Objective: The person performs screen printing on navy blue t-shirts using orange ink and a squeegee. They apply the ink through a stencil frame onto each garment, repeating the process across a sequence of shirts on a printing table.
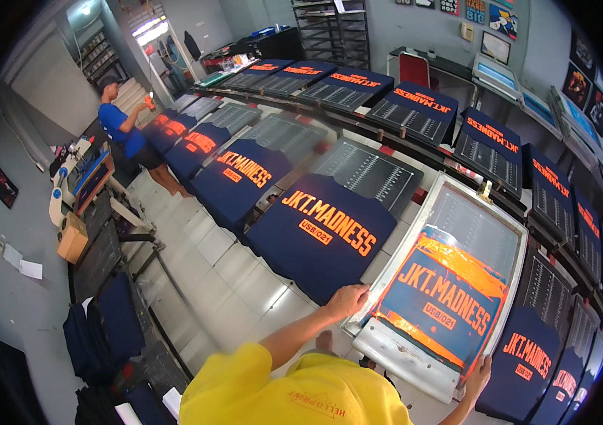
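A metal-framed printing screen (450,280), smeared with orange ink over a blue mesh, lies in front of me on the long print table. My left hand (347,300) grips the frame's near left edge. My right hand (478,374) grips its near right corner. To the left of the screen lies a navy shirt (319,230) with a fresh orange print. Another printed navy shirt (521,358) sits to the right of the screen.
Rows of navy shirts with orange prints (238,177) cover the long tables, with bare dark platens (369,170) between them. Another person in a blue shirt (121,127) stands at the far left by the table. Dark shirts (103,326) are stacked on a rack at lower left.
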A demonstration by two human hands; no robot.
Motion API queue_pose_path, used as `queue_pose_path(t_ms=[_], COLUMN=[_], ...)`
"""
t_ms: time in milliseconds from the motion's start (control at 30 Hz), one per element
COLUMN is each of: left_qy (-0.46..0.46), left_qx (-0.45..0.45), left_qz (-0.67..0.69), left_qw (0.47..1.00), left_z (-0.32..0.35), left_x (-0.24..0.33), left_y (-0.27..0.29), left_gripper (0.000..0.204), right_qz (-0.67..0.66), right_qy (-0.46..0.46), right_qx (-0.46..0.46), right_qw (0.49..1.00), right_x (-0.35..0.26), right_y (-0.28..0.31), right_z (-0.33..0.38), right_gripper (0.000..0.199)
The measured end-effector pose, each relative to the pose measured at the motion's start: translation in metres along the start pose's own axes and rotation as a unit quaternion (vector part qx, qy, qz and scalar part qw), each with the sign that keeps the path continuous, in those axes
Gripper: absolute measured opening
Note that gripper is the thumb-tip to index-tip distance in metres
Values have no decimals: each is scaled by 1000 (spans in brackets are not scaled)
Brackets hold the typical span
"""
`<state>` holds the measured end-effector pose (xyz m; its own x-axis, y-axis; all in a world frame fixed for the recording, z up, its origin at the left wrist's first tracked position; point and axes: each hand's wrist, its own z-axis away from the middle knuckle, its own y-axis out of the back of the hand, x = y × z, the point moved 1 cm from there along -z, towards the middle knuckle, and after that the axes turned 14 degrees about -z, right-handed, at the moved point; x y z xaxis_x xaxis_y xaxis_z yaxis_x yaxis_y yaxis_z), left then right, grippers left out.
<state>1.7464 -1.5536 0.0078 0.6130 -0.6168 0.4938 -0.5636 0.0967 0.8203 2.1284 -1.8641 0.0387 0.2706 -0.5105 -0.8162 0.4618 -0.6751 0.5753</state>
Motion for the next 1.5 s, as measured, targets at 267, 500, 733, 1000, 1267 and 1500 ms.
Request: queue_pose_path(t_ms=[267,500,733,1000,1267,1500], left_qy=[116,131,199,248,204,168], left_qx=[-27,4,-75,-124,-73,84], left_qz=[-68,-37,-33,-51,-72,-44], left_qw=[991,991,977,959,974,981], left_z=[-3,4,-10,-18,-19,1], left_x=[17,13,19,29,28,35], left_y=[-3,-5,3,7,6,13], left_gripper=[31,27,27,29,38,41], right_qz=[-119,-185,-234,-241,-204,-91], right_qy=[25,-17,-32,-38,-30,159], right_qx=[39,72,142,163,159,166], right_qw=[992,980,961,956,966,969], right_x=[43,68,43,51,31,3], right_y=[19,3,3,-2,3,10], right_z=[15,26,24,22,20,32], right_gripper=[41,28,24,20,21,27])
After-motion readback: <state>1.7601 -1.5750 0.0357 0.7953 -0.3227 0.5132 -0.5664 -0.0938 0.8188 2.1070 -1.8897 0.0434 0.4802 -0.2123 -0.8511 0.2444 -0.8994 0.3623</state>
